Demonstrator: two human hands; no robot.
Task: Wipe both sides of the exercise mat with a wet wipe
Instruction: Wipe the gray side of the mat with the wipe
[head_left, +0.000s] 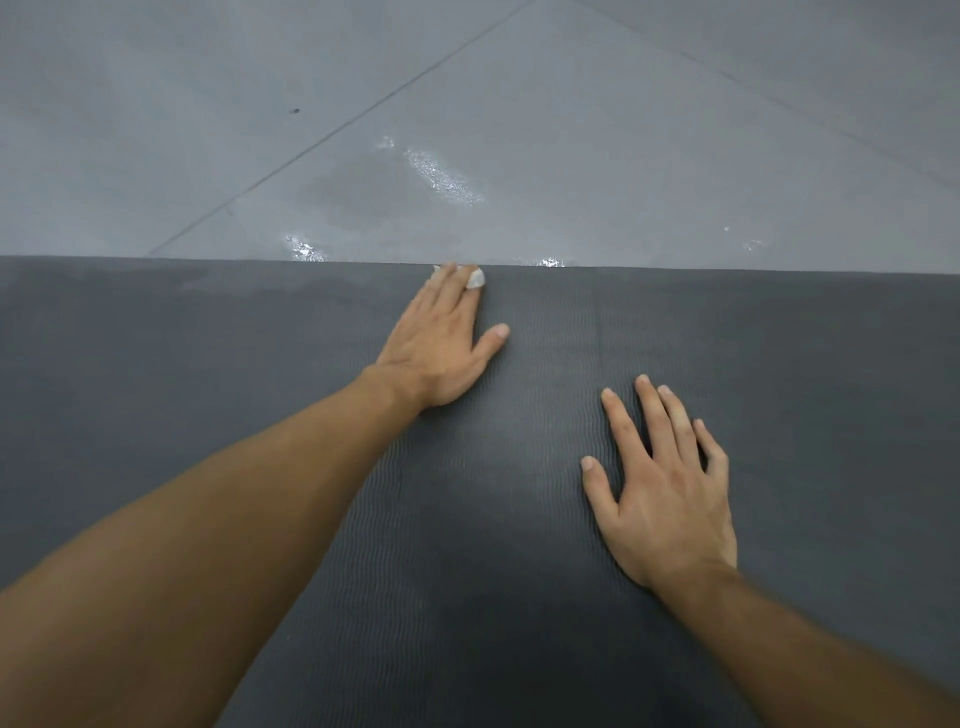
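Observation:
A dark grey ribbed exercise mat lies flat and fills the lower two thirds of the view. My left hand reaches to the mat's far edge with straight fingers and presses a small white wet wipe onto it. Only a bit of the wipe shows beside the fingertips. My right hand lies flat on the mat nearer to me, fingers spread, holding nothing.
Beyond the mat's far edge is a grey tiled floor with dark joint lines. Wet shiny patches glisten on the floor close to the mat's edge.

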